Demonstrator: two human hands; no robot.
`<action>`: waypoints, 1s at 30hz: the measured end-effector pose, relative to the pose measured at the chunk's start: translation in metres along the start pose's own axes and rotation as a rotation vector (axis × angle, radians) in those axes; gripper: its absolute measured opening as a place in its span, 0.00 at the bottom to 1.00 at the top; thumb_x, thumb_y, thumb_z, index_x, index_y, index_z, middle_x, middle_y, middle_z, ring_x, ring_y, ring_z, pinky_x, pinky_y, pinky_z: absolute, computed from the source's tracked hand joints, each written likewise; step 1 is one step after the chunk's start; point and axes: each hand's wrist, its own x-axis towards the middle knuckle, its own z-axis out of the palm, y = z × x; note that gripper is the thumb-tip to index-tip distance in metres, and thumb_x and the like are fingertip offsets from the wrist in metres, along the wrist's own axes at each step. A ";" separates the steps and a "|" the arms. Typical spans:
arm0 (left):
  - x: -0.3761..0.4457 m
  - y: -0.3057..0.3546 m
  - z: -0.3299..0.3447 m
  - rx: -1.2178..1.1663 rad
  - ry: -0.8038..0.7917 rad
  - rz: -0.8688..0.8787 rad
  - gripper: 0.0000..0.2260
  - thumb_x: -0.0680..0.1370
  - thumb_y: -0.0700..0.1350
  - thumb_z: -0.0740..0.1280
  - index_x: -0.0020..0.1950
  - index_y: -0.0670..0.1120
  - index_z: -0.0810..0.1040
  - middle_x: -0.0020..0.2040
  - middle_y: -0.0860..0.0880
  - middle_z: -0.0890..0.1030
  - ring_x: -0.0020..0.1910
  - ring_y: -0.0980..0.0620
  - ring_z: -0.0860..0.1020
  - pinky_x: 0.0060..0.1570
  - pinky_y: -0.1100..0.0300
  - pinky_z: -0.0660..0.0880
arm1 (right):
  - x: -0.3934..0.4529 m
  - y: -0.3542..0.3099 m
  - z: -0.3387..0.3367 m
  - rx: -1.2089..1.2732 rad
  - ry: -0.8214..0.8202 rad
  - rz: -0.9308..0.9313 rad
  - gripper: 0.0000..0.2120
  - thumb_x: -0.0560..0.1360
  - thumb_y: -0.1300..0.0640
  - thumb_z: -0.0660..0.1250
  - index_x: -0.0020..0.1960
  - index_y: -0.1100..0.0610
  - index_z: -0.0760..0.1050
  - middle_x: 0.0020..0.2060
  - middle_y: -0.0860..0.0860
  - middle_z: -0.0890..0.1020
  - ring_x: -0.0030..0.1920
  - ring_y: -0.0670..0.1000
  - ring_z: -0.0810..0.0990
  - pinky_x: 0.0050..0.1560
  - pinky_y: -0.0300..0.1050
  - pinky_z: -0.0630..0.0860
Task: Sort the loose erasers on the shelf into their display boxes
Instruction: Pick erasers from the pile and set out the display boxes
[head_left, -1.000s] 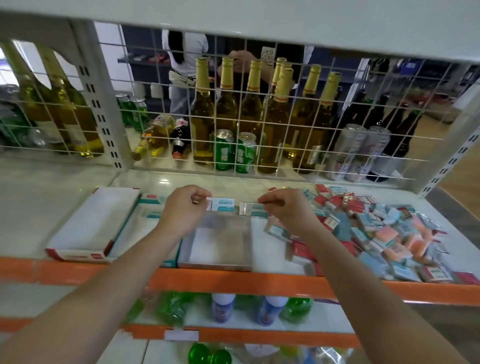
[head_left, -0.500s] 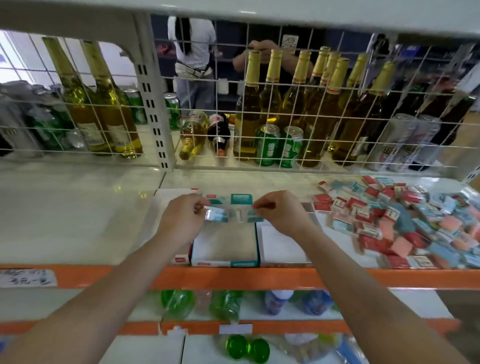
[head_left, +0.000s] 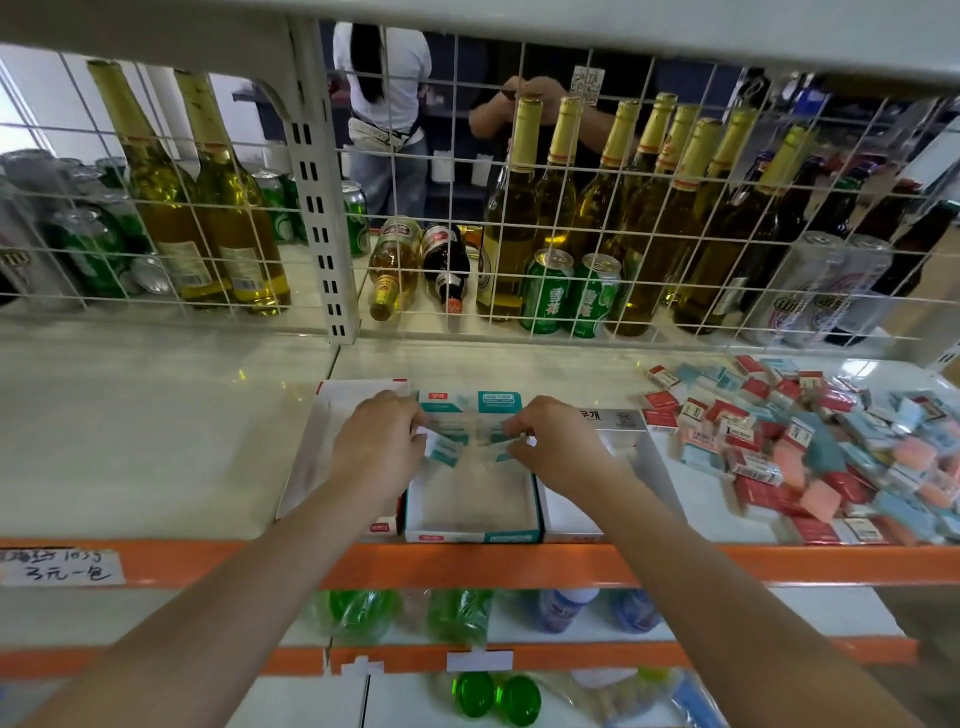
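Note:
Three display boxes stand side by side at the shelf's front edge: a red-trimmed box on the left, a teal-trimmed box in the middle and a grey box on the right. Over the back of the teal box my left hand pinches a teal-and-white eraser. My right hand pinches another wrapped teal eraser beside it. A heap of loose erasers, red, blue, pink and white, lies to the right on the shelf.
A white wire grid closes the shelf's back, with bottles and green cans behind it. An orange rail edges the shelf front and carries a handwritten tag. Two people stand beyond the grid. The lower shelf holds plastic bottles.
Both hands have sunk lower, toward the teal box, each still pinching its eraser. The camera has turned left, so the boxes and the heap sit further right in view.

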 end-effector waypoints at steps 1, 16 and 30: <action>0.000 0.000 -0.001 0.041 0.000 0.016 0.10 0.78 0.42 0.62 0.57 0.46 0.78 0.55 0.46 0.75 0.54 0.48 0.73 0.47 0.60 0.70 | -0.001 0.001 -0.002 -0.012 -0.012 -0.017 0.12 0.76 0.59 0.63 0.58 0.58 0.77 0.55 0.54 0.75 0.56 0.54 0.74 0.50 0.39 0.70; 0.001 0.007 -0.001 0.353 -0.130 0.312 0.10 0.78 0.46 0.59 0.55 0.46 0.77 0.55 0.48 0.76 0.55 0.49 0.72 0.52 0.59 0.67 | 0.002 0.001 0.000 -0.229 -0.096 -0.172 0.10 0.76 0.60 0.61 0.54 0.61 0.78 0.54 0.56 0.76 0.55 0.54 0.72 0.53 0.43 0.71; 0.015 0.010 0.008 0.378 -0.306 0.383 0.09 0.77 0.45 0.62 0.55 0.45 0.76 0.55 0.47 0.79 0.53 0.48 0.77 0.50 0.55 0.75 | 0.015 0.000 0.012 -0.258 -0.108 -0.174 0.07 0.74 0.59 0.64 0.49 0.60 0.78 0.51 0.56 0.78 0.53 0.55 0.75 0.49 0.45 0.73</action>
